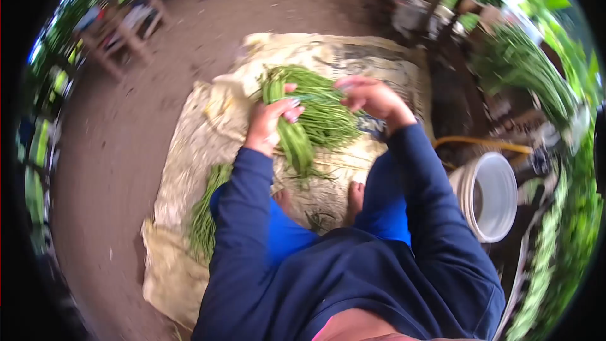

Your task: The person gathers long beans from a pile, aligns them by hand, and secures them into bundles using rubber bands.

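My left hand (268,121) holds a bundle of green pods (295,144) over the pile (328,117), near the sacking's far edge (290,43); I'd grip snugly without crushing. My right hand (374,98) curls nearby; whether pinching, I can't tell.

The person's arms, in dark long sleeves, reach forward and apart. The left hand (273,120) is raised with its fingers curled in a grip (the sleeve ends at the wrist). The right hand (372,98) is bent inward toward the left, fingers blurred and partly curled. The hands do not touch.
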`<action>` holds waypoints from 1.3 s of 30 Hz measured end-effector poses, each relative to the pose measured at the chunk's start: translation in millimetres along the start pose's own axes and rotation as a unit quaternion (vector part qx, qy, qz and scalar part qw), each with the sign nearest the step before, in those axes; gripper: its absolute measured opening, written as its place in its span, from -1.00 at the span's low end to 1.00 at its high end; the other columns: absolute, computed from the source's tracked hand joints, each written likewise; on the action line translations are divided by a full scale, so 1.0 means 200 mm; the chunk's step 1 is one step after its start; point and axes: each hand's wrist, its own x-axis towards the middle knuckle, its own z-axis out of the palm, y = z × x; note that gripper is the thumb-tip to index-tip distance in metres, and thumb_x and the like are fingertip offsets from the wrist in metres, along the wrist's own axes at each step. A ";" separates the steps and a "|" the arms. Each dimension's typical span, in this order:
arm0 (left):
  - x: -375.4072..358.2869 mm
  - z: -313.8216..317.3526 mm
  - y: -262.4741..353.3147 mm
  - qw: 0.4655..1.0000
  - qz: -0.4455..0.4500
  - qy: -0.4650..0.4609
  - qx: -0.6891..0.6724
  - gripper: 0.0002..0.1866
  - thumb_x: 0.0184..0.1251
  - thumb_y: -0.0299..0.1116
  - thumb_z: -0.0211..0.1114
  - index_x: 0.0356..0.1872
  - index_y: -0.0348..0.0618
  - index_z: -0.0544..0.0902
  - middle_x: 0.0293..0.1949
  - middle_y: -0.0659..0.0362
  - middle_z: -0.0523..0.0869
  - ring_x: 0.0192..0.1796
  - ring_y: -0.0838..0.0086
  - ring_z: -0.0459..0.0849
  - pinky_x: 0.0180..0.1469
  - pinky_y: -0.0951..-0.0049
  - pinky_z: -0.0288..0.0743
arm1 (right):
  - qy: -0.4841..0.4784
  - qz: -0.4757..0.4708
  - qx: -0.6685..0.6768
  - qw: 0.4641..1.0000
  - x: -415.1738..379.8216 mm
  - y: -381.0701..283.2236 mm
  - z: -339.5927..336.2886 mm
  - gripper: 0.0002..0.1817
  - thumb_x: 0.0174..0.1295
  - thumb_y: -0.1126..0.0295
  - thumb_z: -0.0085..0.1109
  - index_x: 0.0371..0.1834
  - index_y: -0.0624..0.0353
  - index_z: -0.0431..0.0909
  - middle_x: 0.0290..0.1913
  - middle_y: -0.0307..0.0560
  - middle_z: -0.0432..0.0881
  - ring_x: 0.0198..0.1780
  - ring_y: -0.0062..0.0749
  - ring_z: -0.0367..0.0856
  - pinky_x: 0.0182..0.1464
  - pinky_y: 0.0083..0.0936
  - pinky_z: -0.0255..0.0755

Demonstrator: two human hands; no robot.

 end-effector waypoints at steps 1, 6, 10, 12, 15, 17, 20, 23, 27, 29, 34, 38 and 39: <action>0.00 -0.01 0.00 0.999 0.029 0.014 -0.036 -0.59 0.17 -0.55 0.26 0.08 -0.35 0.48 -0.58 0.27 0.48 -0.56 0.57 0.44 -0.14 0.38 0.57 | -0.141 -0.151 0.308 0.929 0.07 0.08 -0.09 -0.59 0.25 0.43 0.16 0.18 0.14 0.41 -0.23 -0.15 0.68 -0.31 -0.48 0.63 0.09 -0.42 0.48; -0.01 0.12 -0.07 0.999 -0.010 -0.033 -0.030 -0.70 0.14 -0.54 0.30 -0.07 -0.28 0.53 -0.56 0.25 0.54 -0.55 0.56 0.51 -0.26 0.40 0.57 | 0.084 -0.064 0.508 0.855 0.52 0.57 -0.09 -0.60 0.40 0.31 -0.01 0.22 0.22 0.22 0.18 0.39 0.44 -0.14 -0.05 0.59 -0.16 -0.45 0.55; -0.01 0.09 -0.09 0.999 0.028 -0.012 0.021 -0.58 0.34 0.07 0.24 -0.17 -0.13 0.56 -0.62 0.25 0.49 -0.62 0.55 0.47 -0.31 0.41 0.56 | -0.456 0.053 0.403 0.792 0.55 0.49 0.22 -0.43 0.33 -0.20 -0.19 0.11 0.00 0.47 0.00 0.06 0.61 -0.02 -0.05 0.56 0.05 -0.34 0.44; -0.02 0.09 -0.02 0.998 0.006 0.000 0.061 -0.27 0.36 0.37 -0.15 -0.06 -0.20 0.48 -0.62 0.31 0.44 -0.58 0.56 0.47 -0.23 0.36 0.58 | -0.420 0.015 0.344 0.839 0.51 0.29 0.22 -0.40 0.31 -0.23 -0.19 0.24 -0.12 0.42 0.11 0.01 0.56 0.18 0.04 0.46 0.24 -0.19 0.30; -0.07 0.17 -0.01 0.950 -0.148 -0.124 0.244 -0.20 0.38 0.38 -0.22 0.09 -0.26 0.44 -0.63 0.26 0.46 -0.60 0.56 0.50 -0.41 0.44 0.51 | -0.101 -0.144 -0.141 0.974 0.30 -0.26 0.44 -0.06 0.07 0.33 0.32 0.53 -0.07 0.00 0.09 0.11 0.58 0.20 -0.11 0.49 0.20 -0.12 0.42; -0.07 0.23 -0.11 0.914 -0.219 -0.170 0.296 -0.36 0.41 0.27 -0.04 -0.09 -0.23 0.47 -0.63 0.22 0.50 -0.70 0.53 0.44 -0.54 0.52 0.41 | -0.211 -0.083 -0.269 0.936 0.24 -0.41 0.59 0.07 -0.03 0.68 0.34 0.55 -0.06 -0.06 -0.06 0.06 0.66 -0.08 -0.34 0.68 -0.05 -0.47 0.61; -0.04 0.27 -0.17 0.979 -0.080 -0.034 0.184 -0.53 0.42 0.02 0.14 -0.08 -0.28 0.49 -0.59 0.23 0.54 -0.66 0.57 0.46 -0.56 0.53 0.44 | -0.337 -0.114 -0.321 0.878 -0.05 -0.41 0.88 -0.18 0.09 0.55 0.36 0.46 0.04 0.20 -0.27 -0.11 0.72 -0.27 -0.55 0.68 -0.16 -0.53 0.56; 0.02 0.03 -0.09 0.996 -0.034 0.034 0.081 -0.73 0.30 -0.23 0.33 -0.36 -0.28 0.63 -0.57 0.22 0.59 -0.63 0.58 0.49 -0.52 0.52 0.46 | -0.094 -0.003 -0.152 0.984 -0.12 -0.25 0.64 -0.34 0.09 0.71 0.04 0.35 0.08 0.38 -0.28 -0.17 0.68 -0.48 -0.56 0.60 -0.32 -0.58 0.58; 0.06 0.09 -0.15 0.999 -0.018 0.009 0.031 -0.64 0.23 -0.33 0.33 0.05 -0.16 0.58 -0.63 0.29 0.51 -0.61 0.58 0.50 -0.49 0.50 0.52 | 0.066 -0.118 0.519 0.844 0.11 0.08 0.13 -0.48 0.39 0.41 -0.17 0.43 0.04 0.18 -0.08 -0.03 0.61 -0.31 -0.45 0.55 -0.26 -0.61 0.53; 0.00 0.19 -0.18 0.994 -0.018 -0.090 0.060 -0.70 0.31 -0.15 0.30 -0.11 -0.14 0.58 -0.64 0.30 0.50 -0.63 0.59 0.48 -0.51 0.51 0.49 | 0.207 -0.150 0.299 0.919 0.30 0.47 0.02 -0.52 0.47 0.20 -0.18 0.40 0.04 0.20 0.05 0.02 0.56 -0.05 -0.25 0.56 0.00 -0.48 0.50; -0.04 0.20 -0.09 0.996 0.022 -0.028 0.077 -0.42 0.46 0.23 -0.12 -0.04 -0.16 0.45 -0.69 0.25 0.43 -0.70 0.56 0.44 -0.53 0.46 0.48 | -0.363 -0.097 0.387 0.842 0.30 0.46 0.09 -0.27 0.41 -0.19 -0.25 0.52 -0.07 -0.06 0.00 0.00 0.54 0.07 -0.23 0.53 0.15 -0.06 0.41; -0.01 0.15 -0.16 0.944 -0.162 -0.190 0.214 -0.26 0.45 0.28 -0.23 0.28 -0.21 0.34 -0.71 0.19 0.46 -0.72 0.53 0.45 -0.58 0.45 0.50 | -0.038 -0.284 -0.175 0.942 0.09 -0.15 0.46 0.09 0.15 0.19 0.33 0.58 -0.18 -0.32 0.14 -0.01 0.45 0.20 -0.18 0.42 0.25 -0.12 0.32; -0.02 0.17 -0.19 0.911 -0.220 -0.223 0.269 -0.25 0.44 0.30 -0.22 0.25 -0.22 0.37 -0.71 0.18 0.47 -0.72 0.53 0.45 -0.58 0.46 0.50 | -0.071 -0.225 -0.185 0.954 0.06 -0.21 0.47 0.14 -0.05 0.46 0.46 0.57 -0.09 -0.14 0.09 -0.01 0.55 0.07 -0.28 0.54 0.19 -0.27 0.38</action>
